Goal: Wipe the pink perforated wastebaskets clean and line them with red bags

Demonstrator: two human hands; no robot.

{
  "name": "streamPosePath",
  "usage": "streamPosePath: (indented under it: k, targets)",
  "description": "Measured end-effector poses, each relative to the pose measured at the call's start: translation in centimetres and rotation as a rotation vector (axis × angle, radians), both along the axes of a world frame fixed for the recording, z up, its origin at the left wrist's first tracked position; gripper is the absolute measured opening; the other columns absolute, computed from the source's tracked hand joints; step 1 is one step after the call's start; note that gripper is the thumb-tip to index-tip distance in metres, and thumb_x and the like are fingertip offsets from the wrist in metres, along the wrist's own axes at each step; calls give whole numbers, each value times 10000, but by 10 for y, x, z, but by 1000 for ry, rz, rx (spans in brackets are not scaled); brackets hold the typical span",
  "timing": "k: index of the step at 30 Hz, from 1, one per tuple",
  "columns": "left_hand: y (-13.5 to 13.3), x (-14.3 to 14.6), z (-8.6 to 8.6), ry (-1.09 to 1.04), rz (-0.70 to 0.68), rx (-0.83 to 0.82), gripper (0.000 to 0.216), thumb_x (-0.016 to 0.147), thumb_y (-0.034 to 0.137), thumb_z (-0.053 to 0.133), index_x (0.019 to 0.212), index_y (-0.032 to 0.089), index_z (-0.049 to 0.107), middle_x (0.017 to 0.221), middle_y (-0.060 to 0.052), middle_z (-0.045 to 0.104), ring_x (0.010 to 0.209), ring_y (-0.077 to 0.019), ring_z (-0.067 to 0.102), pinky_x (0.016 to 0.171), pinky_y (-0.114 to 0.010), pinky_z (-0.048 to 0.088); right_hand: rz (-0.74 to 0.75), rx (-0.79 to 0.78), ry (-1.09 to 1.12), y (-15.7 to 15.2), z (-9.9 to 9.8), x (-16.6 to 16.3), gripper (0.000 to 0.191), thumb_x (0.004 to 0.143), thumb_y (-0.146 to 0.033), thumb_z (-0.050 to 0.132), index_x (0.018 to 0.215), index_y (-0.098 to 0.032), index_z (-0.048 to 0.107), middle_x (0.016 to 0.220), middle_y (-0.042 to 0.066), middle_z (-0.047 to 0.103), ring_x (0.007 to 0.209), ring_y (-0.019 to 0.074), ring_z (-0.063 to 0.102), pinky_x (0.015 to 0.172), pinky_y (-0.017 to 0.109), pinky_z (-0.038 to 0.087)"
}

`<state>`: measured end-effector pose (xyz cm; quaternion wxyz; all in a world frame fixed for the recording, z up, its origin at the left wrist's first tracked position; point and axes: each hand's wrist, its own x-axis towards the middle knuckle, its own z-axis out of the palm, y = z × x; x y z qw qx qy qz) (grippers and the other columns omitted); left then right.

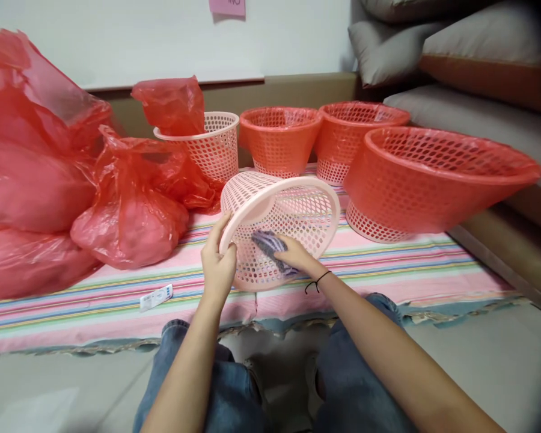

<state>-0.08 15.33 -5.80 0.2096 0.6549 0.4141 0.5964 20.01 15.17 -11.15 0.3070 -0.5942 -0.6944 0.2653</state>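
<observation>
At the middle of the striped mat (pixel 117 313), just ahead of the person's knees, a pale pink basket (pixel 279 225) lies tipped on its side, its round mouth turned toward the camera and a little toward two o'clock. It is plastic, its wall pierced all over with small oval holes, with a smooth solid rim; it narrows toward the base, which points away at about eleven o'clock. The left hand (pixel 219 264) has a closed grip on the rim at its nine o'clock edge, thumb on the outside and fingers curled round the lip. The right hand (pixel 297 255) reaches inside the mouth, its grip closed down on a purple-grey cloth (pixel 270 243) that is pressed against the inner wall at the low side; a dark band circles that wrist. At ten o'clock from the basket lie bulging red plastic bags (pixel 126 210), heaped one against another. At twelve o'clock another pale basket (pixel 211 144) stands upright with a red bag tucked into it, and from one to three o'clock three baskets lined in red (pixel 433 180) stand in a row, the nearest being the largest. A small white packet (pixel 155 297) lies on the mat at eight o'clock, apart from both hands. Grey cushions (pixel 455 48) are stacked at the far two o'clock corner.
</observation>
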Motion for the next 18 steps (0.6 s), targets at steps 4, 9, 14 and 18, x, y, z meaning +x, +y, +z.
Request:
streamPosePath:
  k: [4,9,14,18]
  targets:
    - [-14,14,-6,-117,-43,-66,564,678,127,601,1214,266,709,1245,-30,723,1223,-283,636,1138,-456,453,-175,90,-112,2,3,10,603,823,-178,589,1426,-178,567,1503,137,512,1349,274,505,1140,384,389]
    - [-29,29,-11,-68,-147,-66,438,837,204,613,1269,256,670,1395,-59,647,1332,-287,563,1185,-496,383,-262,-123,-524,-4,-3,11,696,814,-257,666,1493,-277,513,1675,141,234,1406,417,401,1129,558,339]
    - [-26,33,-13,1,-110,20,451,867,129,546,1292,241,645,1400,-71,645,1344,-258,558,1173,-462,400,-179,-228,-515,-5,-6,7,629,780,-199,668,1404,-259,613,1619,145,356,1342,398,472,1091,513,385]
    - [-24,32,-16,21,-69,69,559,791,35,475,1290,225,642,1374,-68,661,1321,-232,578,1162,-429,420,120,-256,-188,-12,2,14,481,719,-111,610,1179,-174,738,1240,98,698,1094,269,635,973,337,482]
